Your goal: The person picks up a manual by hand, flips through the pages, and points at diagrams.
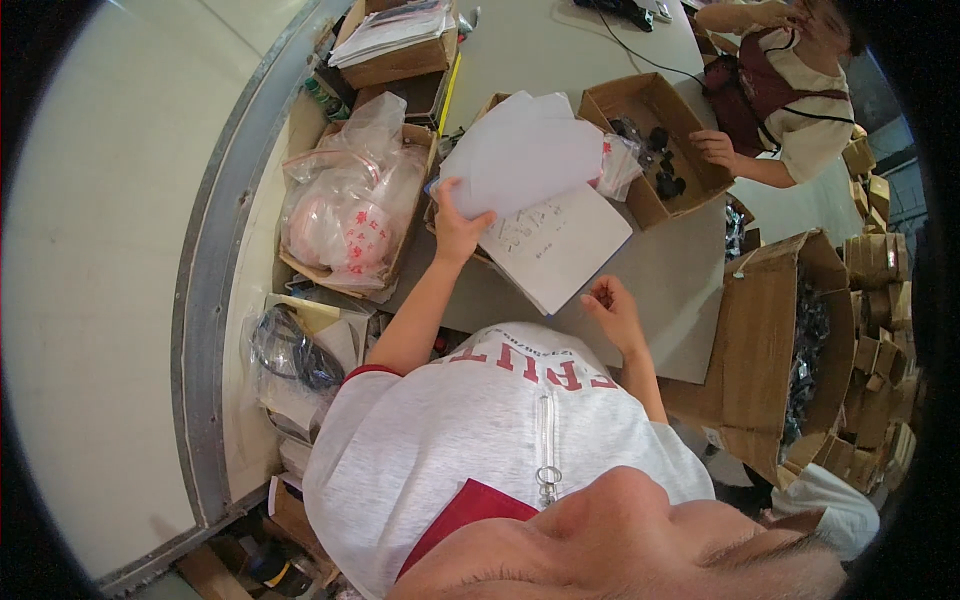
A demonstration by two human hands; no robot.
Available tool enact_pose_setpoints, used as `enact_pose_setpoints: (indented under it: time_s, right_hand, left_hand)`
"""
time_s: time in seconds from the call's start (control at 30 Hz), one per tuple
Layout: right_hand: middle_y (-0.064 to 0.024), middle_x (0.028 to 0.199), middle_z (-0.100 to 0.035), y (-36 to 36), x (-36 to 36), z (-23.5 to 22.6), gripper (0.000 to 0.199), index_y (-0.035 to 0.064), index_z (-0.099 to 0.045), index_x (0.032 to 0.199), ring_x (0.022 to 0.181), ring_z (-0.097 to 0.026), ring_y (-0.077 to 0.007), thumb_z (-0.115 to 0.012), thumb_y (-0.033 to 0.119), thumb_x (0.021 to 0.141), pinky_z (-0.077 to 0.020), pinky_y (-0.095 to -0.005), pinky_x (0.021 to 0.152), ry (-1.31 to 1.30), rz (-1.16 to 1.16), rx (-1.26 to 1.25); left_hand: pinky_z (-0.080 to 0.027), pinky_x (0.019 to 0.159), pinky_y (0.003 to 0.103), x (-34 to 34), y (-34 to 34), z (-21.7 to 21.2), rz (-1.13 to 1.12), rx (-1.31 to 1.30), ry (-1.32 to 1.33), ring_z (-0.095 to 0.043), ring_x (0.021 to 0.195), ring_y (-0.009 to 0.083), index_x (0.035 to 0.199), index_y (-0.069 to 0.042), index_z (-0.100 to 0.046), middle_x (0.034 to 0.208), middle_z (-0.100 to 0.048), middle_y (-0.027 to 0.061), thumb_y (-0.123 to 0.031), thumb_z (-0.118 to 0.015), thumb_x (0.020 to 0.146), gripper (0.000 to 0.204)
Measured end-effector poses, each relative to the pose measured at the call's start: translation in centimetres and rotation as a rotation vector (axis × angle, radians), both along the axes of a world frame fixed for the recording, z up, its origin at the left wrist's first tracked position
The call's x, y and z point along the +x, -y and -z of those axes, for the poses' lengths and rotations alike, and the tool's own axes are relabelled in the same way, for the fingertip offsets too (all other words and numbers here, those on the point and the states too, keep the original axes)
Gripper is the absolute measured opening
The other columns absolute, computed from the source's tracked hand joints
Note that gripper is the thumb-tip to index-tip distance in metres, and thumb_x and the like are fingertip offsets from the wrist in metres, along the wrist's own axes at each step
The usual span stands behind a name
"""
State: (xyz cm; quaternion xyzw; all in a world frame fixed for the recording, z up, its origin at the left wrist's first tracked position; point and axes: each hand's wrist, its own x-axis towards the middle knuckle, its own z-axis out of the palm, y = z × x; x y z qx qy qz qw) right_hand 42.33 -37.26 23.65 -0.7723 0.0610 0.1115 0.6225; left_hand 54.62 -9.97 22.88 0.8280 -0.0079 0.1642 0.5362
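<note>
An open notebook [560, 245] lies on the table in front of me, with handwriting on its lower page. Several of its white pages [525, 150] are lifted and fanned away from me. My left hand [461, 225] is closed on the near left edge of these pages, thumb on top. Just right of the notebook's near corner, apart from it, my right hand [616, 310] hovers with its fingers curled in. Nothing shows between those fingers. The raised pages hide most of a cardboard box underneath.
Left of the notebook stands a carton [405, 235] of clear plastic bags. A shallow box [655, 150] with black parts is at the far right, touched by a co-worker's hand [713, 148]. A large carton [765, 335] stands at the right edge, and papers [395, 35] fill a box at the far left.
</note>
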Motion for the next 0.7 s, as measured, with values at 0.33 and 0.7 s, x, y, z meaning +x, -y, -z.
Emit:
enact_pose_setpoints:
  time_s: [0.33, 0.7]
  right_hand:
    - [-0.0015, 0.079, -0.056, -1.3, 0.0, 1.0, 0.024, 0.0016, -0.053, 0.098, 0.071, -0.051, -0.0089, -0.067, 0.011, 0.081, -0.0425, -0.0235, 0.064, 0.033, -0.051, -0.013]
    - [-0.0041, 0.084, -0.057, -1.2, -0.2, 2.0, 0.030, 0.0002, -0.052, 0.108, 0.075, -0.051, -0.0115, -0.063, 0.013, 0.083, -0.0430, -0.0266, 0.069, 0.016, -0.046, -0.015]
  left_hand:
    - [-0.040, 0.063, 0.022, 0.5, -1.8, 4.5, 0.203, -0.424, -0.038, -0.049, 0.069, 0.0087, 0.106, -0.002, -0.054, 0.083, -0.056, 0.0011, -0.013, -0.062, 0.086, 0.024]
    - [-0.044, 0.074, 0.027, 0.9, -1.2, 3.9, 0.070, -0.375, 0.093, -0.049, 0.084, 0.0110, 0.111, -0.002, -0.047, 0.104, -0.050, 0.0063, -0.011, -0.070, 0.078, 0.042]
